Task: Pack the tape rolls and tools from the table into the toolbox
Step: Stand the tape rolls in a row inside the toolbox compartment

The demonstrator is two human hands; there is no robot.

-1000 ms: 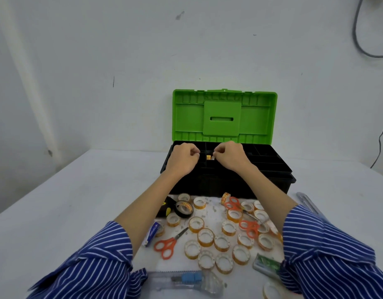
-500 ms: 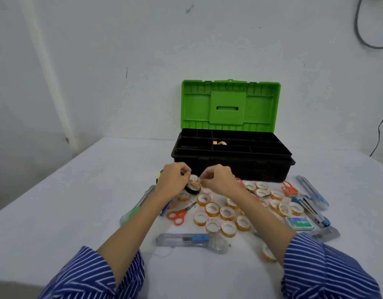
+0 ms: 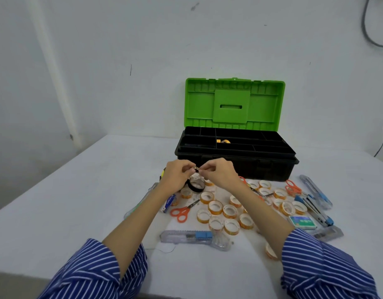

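The black toolbox [image 3: 236, 157] stands open at the back of the table, its green lid [image 3: 233, 102] upright. A few small tape rolls [image 3: 224, 141] lie in a middle tray compartment. My left hand [image 3: 177, 174] and my right hand [image 3: 219, 174] meet just in front of the box and pinch small orange-rimmed tape rolls [image 3: 196, 170] between their fingertips. How many they hold I cannot tell. A black tape roll [image 3: 196, 187] lies right under them. Several more small tape rolls [image 3: 215, 207] are scattered on the table below.
Orange scissors [image 3: 182, 212] lie left of the rolls, another pair [image 3: 293, 189] to the right. A clear utility knife [image 3: 195, 236] lies nearest me. A blue knife [image 3: 315, 190], blue stapler [image 3: 314, 209] and staple box [image 3: 301, 222] sit at right.
Both hands have come back from over the toolbox tray to the table in front of it and now pinch small tape rolls. The view has pulled back.
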